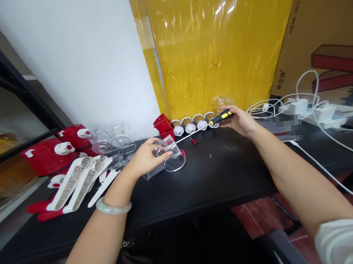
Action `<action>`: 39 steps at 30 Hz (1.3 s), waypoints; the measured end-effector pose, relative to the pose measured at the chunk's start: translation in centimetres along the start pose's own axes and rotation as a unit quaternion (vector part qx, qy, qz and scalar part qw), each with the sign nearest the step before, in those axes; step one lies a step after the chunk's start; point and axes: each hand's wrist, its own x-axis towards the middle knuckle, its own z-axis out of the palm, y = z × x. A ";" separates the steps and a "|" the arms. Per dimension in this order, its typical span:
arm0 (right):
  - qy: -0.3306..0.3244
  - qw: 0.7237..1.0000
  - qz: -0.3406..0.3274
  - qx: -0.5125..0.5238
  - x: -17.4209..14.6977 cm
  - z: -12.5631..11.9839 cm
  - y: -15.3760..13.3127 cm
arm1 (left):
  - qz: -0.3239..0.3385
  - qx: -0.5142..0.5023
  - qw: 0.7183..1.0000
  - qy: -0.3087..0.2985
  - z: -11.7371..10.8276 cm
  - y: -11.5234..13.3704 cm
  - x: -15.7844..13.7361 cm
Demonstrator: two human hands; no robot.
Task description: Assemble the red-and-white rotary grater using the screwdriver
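Note:
My left hand [149, 156] is closed around a clear plastic part [173, 159] with a round, cup-like end, low over the black table. In my right hand [238, 121] is a screwdriver [222, 117] with a black and yellow handle. Its long shaft points left, and the tip meets the clear part near my left fingers; whether it sits on a screw is too small to tell. A small red piece [183, 152] shows at the clear part's right side. Another small red piece [193, 141] lies on the table between my hands.
Red and white housings [48, 156], white levers [81, 182] and clear cups [110, 134] crowd the left. Red containers [164, 127] and several gold-and-white cylinders [189, 125] line the back. White cables and a power strip [326, 118] lie right. A tiny pin [210, 156] rests on the table [225, 177].

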 end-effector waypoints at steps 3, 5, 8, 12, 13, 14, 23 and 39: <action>0.006 0.999 -0.028 -0.040 0.0 0.0 0.2 | -0.001 0.001 1.000 -0.002 0.0 0.1 0.0; 0.005 0.998 -0.016 -0.057 0.0 0.0 0.3 | -0.003 0.000 1.000 -0.001 0.0 0.1 0.0; -0.009 1.000 0.002 -0.018 -0.1 0.1 0.0 | -0.007 -0.005 1.000 0.000 0.1 0.1 0.0; -0.019 0.999 -0.039 -0.004 -0.2 0.2 -0.1 | -0.008 -0.004 1.000 -0.002 0.0 0.0 0.0; -0.013 0.999 -0.047 -0.021 -0.2 0.2 -0.1 | -0.008 -0.005 1.000 -0.004 0.0 0.0 0.0; -0.004 0.997 -0.053 -0.047 -0.1 0.1 0.0 | -0.008 -0.005 1.000 -0.005 0.0 0.1 -0.1; -0.035 0.998 -0.041 -0.014 -0.3 0.0 -0.3 | 0.003 0.002 1.000 -0.002 0.1 -0.1 0.0; 0.035 0.992 -0.084 -0.087 0.4 -0.3 1.0 | 0.004 -0.006 1.000 0.004 0.1 0.1 0.0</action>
